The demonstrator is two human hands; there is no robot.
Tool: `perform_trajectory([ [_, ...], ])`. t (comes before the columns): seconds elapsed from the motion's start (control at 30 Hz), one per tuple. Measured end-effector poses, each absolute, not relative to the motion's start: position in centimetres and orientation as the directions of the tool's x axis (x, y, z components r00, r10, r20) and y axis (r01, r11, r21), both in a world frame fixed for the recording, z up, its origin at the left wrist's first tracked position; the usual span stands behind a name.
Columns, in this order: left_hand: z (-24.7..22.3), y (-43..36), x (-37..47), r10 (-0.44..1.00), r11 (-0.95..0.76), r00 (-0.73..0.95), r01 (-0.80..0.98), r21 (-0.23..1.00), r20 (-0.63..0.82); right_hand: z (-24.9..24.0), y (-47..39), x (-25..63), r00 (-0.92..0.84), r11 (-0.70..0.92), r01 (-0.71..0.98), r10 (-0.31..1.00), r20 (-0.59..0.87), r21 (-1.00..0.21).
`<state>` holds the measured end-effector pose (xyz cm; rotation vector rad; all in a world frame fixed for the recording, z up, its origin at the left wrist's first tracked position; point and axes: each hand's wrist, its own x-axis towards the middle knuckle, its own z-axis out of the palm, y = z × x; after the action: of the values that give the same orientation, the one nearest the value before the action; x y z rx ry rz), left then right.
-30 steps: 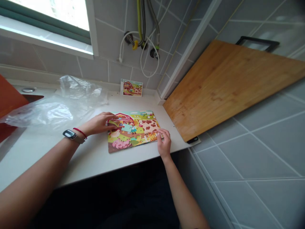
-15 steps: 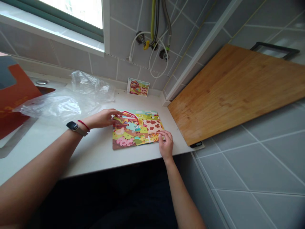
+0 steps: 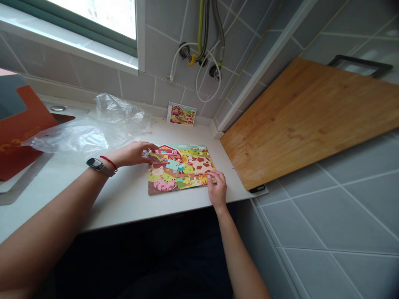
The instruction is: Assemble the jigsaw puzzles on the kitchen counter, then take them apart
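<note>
A colourful farm jigsaw puzzle [image 3: 199, 165] lies flat on the counter, showing a barn, a spotted cow, a pink pig and a hen. A pale blue-green puzzle piece [image 3: 172, 165] sits tilted near its middle, beside the farmer figure. At the puzzle's upper left corner is my left hand [image 3: 134, 153], fingers curved and thumb apart, with fingertips by the barn; a small pale patch shows between them, too small to make out. Over the lower right edge, my right hand [image 3: 217, 189] is curled, its fingers and thumb closed on the puzzle's border.
A small picture card [image 3: 181, 114] of the same farm scene leans against the wall. Crumpled clear plastic bags [image 3: 84, 135] lie to the left, next to an orange box [image 3: 28, 124]. A large wooden board [image 3: 311, 120] leans at the right. Hoses [image 3: 204, 33] hang above.
Both hands stay nearly where they were on the puzzle. The whole view has shifted very slightly; the puzzle and its loose piece look the same.
</note>
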<state>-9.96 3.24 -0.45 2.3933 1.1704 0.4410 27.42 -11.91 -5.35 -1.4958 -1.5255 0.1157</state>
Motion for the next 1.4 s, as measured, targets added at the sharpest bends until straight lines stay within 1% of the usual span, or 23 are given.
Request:
perform_trajectory([
  [0.1,-0.4,3.0,-9.6,0.806,-0.54,0.584,0.661,0.521,0.094,-5.3,-11.9,27.4,0.21,0.245,0.724,0.813,0.544,-0.645],
  [0.27,-0.2,2.8,-9.1,0.822,-0.539,0.533,0.618,0.573,0.199,-5.4,-11.9,27.4,0.215,0.24,0.722,0.814,0.54,-0.649],
  [0.33,0.0,2.6,-8.6,0.848,-0.496,0.491,0.601,0.627,0.2,-5.4,-11.9,27.4,0.217,0.238,0.727,0.811,0.543,-0.645],
  [0.43,0.1,1.8,-7.5,0.881,-0.389,0.447,0.501,0.773,0.153,-5.3,-11.9,27.3,0.205,0.242,0.73,0.815,0.542,-0.639],
  [0.5,0.1,1.1,-6.4,0.88,-0.311,0.465,0.403,0.861,0.1,-5.1,-11.9,27.3,0.198,0.25,0.725,0.817,0.542,-0.642],
  [0.57,-0.1,0.1,-5.2,0.86,-0.272,0.507,0.35,0.896,0.063,-4.9,-12.0,27.2,0.194,0.266,0.713,0.814,0.548,-0.648],
  [0.6,-0.2,-0.4,-4.5,0.848,-0.286,0.526,0.344,0.894,0.068,-4.8,-12.1,27.2,0.195,0.276,0.704,0.811,0.552,-0.654],
  [0.67,-0.5,-1.7,-3.1,0.819,-0.387,0.558,0.361,0.849,0.137,-4.5,-12.3,27.1,0.196,0.3,0.675,0.808,0.556,-0.674],
  [0.73,-1.0,-3.2,-1.6,0.77,-0.542,0.589,0.4,0.739,0.245,-4.0,-12.7,27.0,0.164,0.341,0.632,0.819,0.549,-0.696],
  [0.8,-1.6,-4.8,-0.2,0.683,-0.662,0.667,0.395,0.637,0.297,-3.4,-13.1,27.0,0.062,0.389,0.577,0.856,0.513,-0.718],
  [0.87,-2.1,-6.1,0.9,0.608,-0.739,0.713,0.347,0.578,0.35,-2.9,-13.4,27.0,-0.064,0.411,0.518,0.893,0.445,-0.75],
  [0.93,-2.6,-7.0,1.6,0.566,-0.78,0.723,0.315,0.541,0.396,-2.3,-13.6,27.2,-0.163,0.394,0.462,0.919,0.36,-0.795],
  [1.0,-2.9,-7.2,1.8,0.561,-0.788,0.716,0.31,0.532,0.414,-1.8,-13.9,27.5,-0.249,0.37,0.411,0.925,0.288,-0.833],
  [1.07,-3.0,-7.0,1.7,0.573,-0.778,0.711,0.315,0.544,0.408,-1.4,-14.1,27.6,-0.327,0.363,0.38,0.913,0.244,-0.851],
  [1.13,-2.9,-6.7,1.4,0.574,-0.77,0.719,0.311,0.557,0.392,-1.3,-14.2,27.6,-0.357,0.36,0.381,0.907,0.224,-0.851],
  [1.23,-2.7,-6.5,1.0,0.565,-0.766,0.736,0.3,0.568,0.373,-1.7,-14.4,27.4,-0.295,0.319,0.415,0.933,0.206,-0.852],
  [1.33,-2.5,-6.4,0.8,0.609,-0.749,0.695,0.346,0.565,0.382,-2.7,-14.2,27.7,-0.101,0.266,0.423,0.964,0.247,-0.866],
  [1.4,-2.5,-6.2,0.6,0.637,-0.743,0.656,0.385,0.547,0.404,-3.5,-13.9,28.4,0.052,0.244,0.43,0.954,0.294,-0.869],
])
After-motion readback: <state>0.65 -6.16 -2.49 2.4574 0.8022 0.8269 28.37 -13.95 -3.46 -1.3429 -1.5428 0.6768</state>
